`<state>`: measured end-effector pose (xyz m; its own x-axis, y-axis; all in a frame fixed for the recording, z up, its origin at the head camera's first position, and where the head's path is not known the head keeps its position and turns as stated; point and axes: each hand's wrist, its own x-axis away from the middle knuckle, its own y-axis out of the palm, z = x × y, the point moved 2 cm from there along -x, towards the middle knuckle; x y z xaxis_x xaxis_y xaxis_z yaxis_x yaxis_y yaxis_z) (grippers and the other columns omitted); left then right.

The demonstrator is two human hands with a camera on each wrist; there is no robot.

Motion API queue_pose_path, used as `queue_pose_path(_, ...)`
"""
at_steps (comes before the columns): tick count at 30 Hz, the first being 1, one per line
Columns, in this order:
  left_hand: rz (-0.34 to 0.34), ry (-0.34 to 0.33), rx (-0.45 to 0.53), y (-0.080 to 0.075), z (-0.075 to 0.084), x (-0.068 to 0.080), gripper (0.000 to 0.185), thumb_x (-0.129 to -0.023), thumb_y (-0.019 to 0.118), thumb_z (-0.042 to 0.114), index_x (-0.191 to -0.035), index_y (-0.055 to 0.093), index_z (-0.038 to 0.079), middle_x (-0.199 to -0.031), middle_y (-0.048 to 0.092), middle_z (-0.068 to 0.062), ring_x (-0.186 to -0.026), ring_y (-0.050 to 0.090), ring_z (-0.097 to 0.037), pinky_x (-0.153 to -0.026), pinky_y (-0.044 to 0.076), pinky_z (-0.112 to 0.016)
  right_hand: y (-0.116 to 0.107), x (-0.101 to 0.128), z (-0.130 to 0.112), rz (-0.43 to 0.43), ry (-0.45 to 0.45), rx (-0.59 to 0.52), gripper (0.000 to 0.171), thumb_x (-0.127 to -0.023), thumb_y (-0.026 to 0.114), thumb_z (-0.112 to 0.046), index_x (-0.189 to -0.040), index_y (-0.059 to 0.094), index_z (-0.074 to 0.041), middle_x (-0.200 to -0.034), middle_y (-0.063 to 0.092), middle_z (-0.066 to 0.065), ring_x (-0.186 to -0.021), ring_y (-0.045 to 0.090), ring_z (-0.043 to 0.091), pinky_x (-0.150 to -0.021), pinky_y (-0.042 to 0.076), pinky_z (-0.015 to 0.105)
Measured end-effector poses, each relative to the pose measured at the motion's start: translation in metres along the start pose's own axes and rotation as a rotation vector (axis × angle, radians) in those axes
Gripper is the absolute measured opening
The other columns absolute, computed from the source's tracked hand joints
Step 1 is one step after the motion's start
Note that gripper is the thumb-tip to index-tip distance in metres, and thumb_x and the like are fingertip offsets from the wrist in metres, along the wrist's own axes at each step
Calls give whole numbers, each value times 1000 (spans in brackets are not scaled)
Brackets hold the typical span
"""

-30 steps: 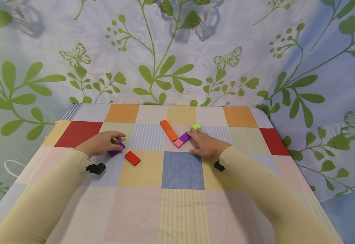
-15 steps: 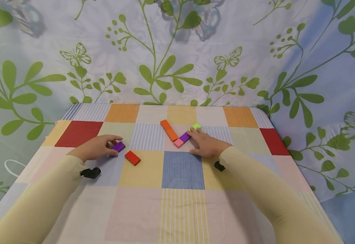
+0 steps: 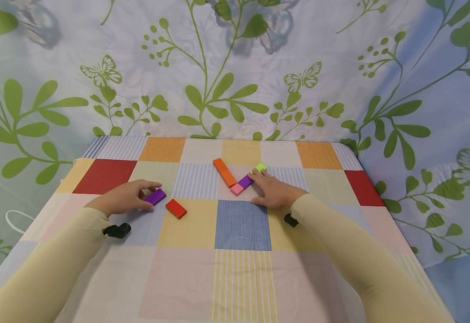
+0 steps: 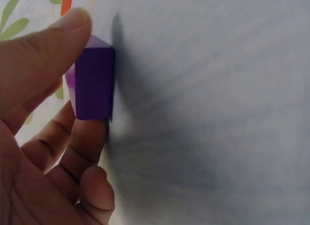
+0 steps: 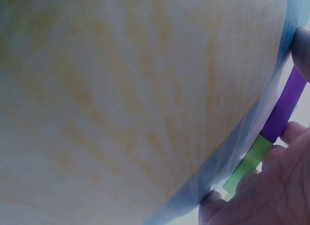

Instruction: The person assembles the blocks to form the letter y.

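My left hand (image 3: 121, 197) pinches a purple rectangular block (image 3: 155, 196) at the left of the table. In the left wrist view, the thumb lies along the upper end of this purple block (image 4: 94, 82) and the fingers reach behind and under it. My right hand (image 3: 277, 192) rests with relaxed fingers over a slanting row made of a pink block (image 3: 236, 189), another purple block (image 3: 244, 181) and a lime green block (image 3: 261, 167). Its fingertips touch the row near the purple-green joint. The right wrist view shows the green block (image 5: 249, 162) end to end with the purple one.
An orange strip of blocks (image 3: 224, 172) meets the pink block's end, making a V shape. A red block (image 3: 176, 209) lies alone, right of the left hand. The patchwork cloth (image 3: 243, 226) covers the table, with a leaf-patterned curtain (image 3: 226, 54) behind it.
My left hand has drawn back slightly to the left, its thumb shifting to the near side of the purple block, which has turned and shows more. The right hand has stayed still.
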<state>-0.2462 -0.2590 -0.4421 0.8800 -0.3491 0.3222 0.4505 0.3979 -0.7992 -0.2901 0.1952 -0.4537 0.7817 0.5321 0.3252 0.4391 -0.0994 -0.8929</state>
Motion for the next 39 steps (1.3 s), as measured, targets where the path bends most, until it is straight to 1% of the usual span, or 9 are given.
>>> queue_pose_path(6, -15, 11, -1, 0, 1, 4, 78, -89, 84, 32, -158, 48, 23, -140, 57, -15, -116, 59, -31, -85, 59, -39, -1, 2, -1, 11, -18, -10, 88, -103, 64, -43, -170, 14, -14, -178, 1, 13, -164, -2, 41, -129, 10, 63)
queue_pose_path(12, 3, 7, 2, 3, 0, 5, 75, -90, 84, 32, -157, 50, 23, -138, 57, -15, -111, 58, -29, -81, 57, -34, -2, 3, -2, 9, -19, -15, 89, -103, 64, -43, -170, 14, -13, -178, 1, 13, -164, -2, 41, -129, 10, 63)
queue_pose_path(13, 6, 4, 2, 3, -1, 5, 75, -90, 84, 32, -157, 50, 23, -136, 58, -14, -110, 58, -28, -80, 56, -34, -2, 3, -2, 9, -18, -14, 89, -103, 64, -43, -170, 14, -13, -178, 0, 12, -164, -2, 41, -129, 10, 63)
queue_pose_path(16, 0, -9, 13, 4, -2, 4, 76, -90, 84, 31, -157, 49, 23, -125, 61, -12, -106, 58, -27, -78, 55, -33, -1, 2, -2, 7, -17, -16, 89, -103, 64, -43, -170, 14, -14, -178, 0, 12, -164, -2, 40, -129, 10, 62)
queue_pose_path(20, -7, -10, 22, 4, -2, 4, 74, -91, 83, 26, -156, 49, 21, -111, 62, -9, -100, 58, -25, -75, 54, -32, -1, 2, -1, 5, -19, -18, 88, -103, 64, -43, -170, 14, -14, -178, 1, 12, -164, -2, 41, -130, 10, 62)
queue_pose_path(27, 20, 8, -14, 5, -1, 5, 69, -92, 82, 25, -154, 52, 22, -105, 61, -7, -100, 57, -25, -75, 52, -33, -1, 2, -1, 3, -10, -15, 89, -103, 64, -44, -170, 14, -15, -178, 0, 11, -165, -2, 40, -130, 9, 61)
queue_pose_path(32, 28, 8, -15, 5, -2, 6, 68, -92, 81, 25, -154, 52, 21, -103, 61, -7, -100, 57, -25, -75, 52, -33, -1, 2, -1, 0, -10, -21, 89, -103, 64, -44, -170, 13, -15, -179, 0, 11, -164, -2, 40, -130, 9, 61)
queue_pose_path(39, 35, 1, 0, 6, -3, 6, 68, -92, 81, 26, -154, 53, 22, -112, 62, -9, -104, 57, -26, -79, 54, -33, -2, 3, -2, -3, -19, -18, 89, -104, 63, -44, -170, 13, -14, -179, 0, 11, -164, -2, 41, -130, 9, 61)
